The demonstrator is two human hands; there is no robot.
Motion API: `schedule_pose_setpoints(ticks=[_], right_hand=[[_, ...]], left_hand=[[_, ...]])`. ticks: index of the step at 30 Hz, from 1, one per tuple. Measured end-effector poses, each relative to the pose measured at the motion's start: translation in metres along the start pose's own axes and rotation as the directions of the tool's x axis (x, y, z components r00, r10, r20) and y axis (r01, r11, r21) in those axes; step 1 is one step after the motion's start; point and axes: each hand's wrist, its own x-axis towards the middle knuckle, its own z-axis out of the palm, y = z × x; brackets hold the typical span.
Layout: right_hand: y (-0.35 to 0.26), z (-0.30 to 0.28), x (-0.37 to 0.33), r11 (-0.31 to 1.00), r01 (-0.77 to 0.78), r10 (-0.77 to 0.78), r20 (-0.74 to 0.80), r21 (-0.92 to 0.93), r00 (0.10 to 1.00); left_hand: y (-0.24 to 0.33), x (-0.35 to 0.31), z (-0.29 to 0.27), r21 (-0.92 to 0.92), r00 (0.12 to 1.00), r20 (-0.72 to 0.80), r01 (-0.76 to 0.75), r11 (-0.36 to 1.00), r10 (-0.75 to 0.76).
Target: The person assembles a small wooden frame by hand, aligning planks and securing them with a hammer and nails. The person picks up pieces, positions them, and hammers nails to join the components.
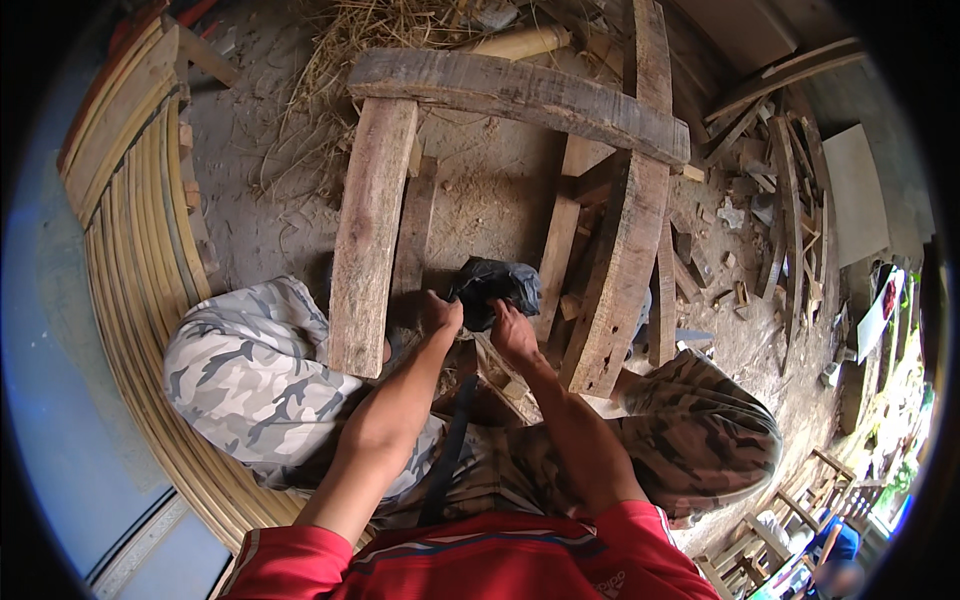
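Observation:
A black plastic bag (505,277) is between my two hands, low between the wooden beams and in front of my spread knees. My left hand (442,314) is closed on the bag's left edge. My right hand (513,332) is at the near right side of the bag, its fingers bent and pinched against the dark plastic. What the bag contains is hidden. A weathered beam (366,240) stretches along the left of my hands, and another beam (622,270) lies to their right. A thick crosswise timber (520,95) joins them at the far end.
Long curved wooden strips (150,240) are stacked at the left beside a blue surface (60,400). Straw (360,60) covers part of the floor at the back. Scrap wood (740,220) litters the right side. Another person (838,545) is at the far lower right.

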Motion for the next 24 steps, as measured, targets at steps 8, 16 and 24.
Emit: schedule_pose_setpoints(ticks=[8,16,24], right_hand=[[0.040,0.027,0.013,0.998,-0.002,0.000,0.035,0.057,0.999],[0.031,0.014,0.030,0.874,-0.261,0.346,-0.148,0.410,0.927],[0.028,0.016,0.029,0.782,-0.462,0.561,-0.147,0.419,0.815]], left_hand=[[0.053,-0.041,-0.028,-0.287,0.786,0.325,-0.447,0.847,0.525],[0.015,-0.011,-0.001,-0.036,0.826,0.413,-0.405,0.913,0.383],[0.040,-0.010,-0.024,0.297,0.836,0.418,-0.495,0.817,0.355]])
